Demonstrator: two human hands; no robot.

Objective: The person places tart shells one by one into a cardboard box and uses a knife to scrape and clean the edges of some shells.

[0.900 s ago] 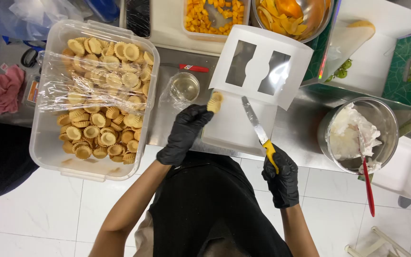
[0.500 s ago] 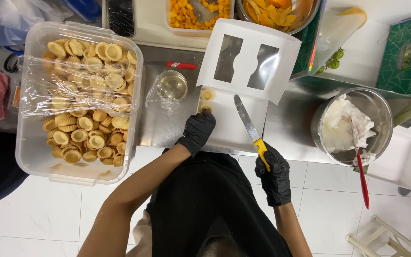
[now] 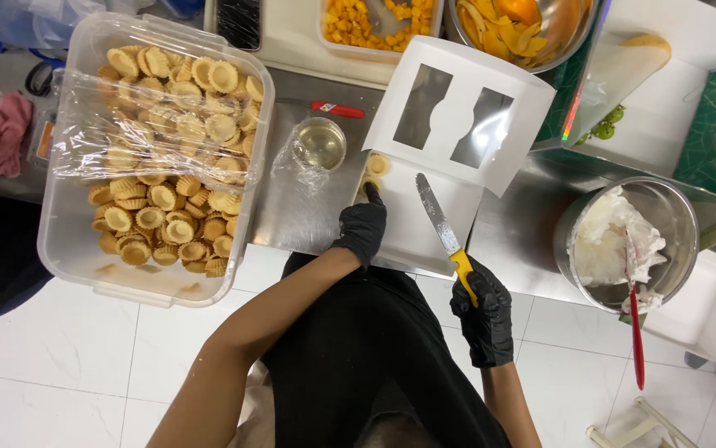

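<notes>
1. Head view, looking straight down: my left hand [image 3: 361,230], in a black glove, reaches into the open white pastry box [image 3: 424,224], its fingers drawn narrow around a small tart shell [image 3: 368,184] at the fingertips; how tightly they pinch it I cannot tell.
2. Just beyond those fingertips, a second tart shell [image 3: 378,164] sits in the box's far left corner, close beside the first.
3. My right hand [image 3: 484,319], also gloved in black, is closed around the yellow handle of a palette knife [image 3: 445,235]; its blade angles up and away from my fingers, over the box floor, tip pointing toward the windowed lid [image 3: 461,116].
4. Left of my left fingers, near but apart, stands a small clear cup [image 3: 319,143] wrapped in film, with a red pen-like item [image 3: 337,109] just past it.
5. Further left of that hand lies a large clear tub [image 3: 152,158] heaped with empty tart shells, cling film stretched over its far half.
6. Right of my knife hand, well apart, a steel bowl [image 3: 626,242] holds white cream, and a red-handled spatula [image 3: 634,319] leans out over its near rim.
7. Beyond the lid, far from both hands, sit a tray of diced orange fruit [image 3: 378,21] and a metal bowl of fruit slices [image 3: 515,25].
</notes>
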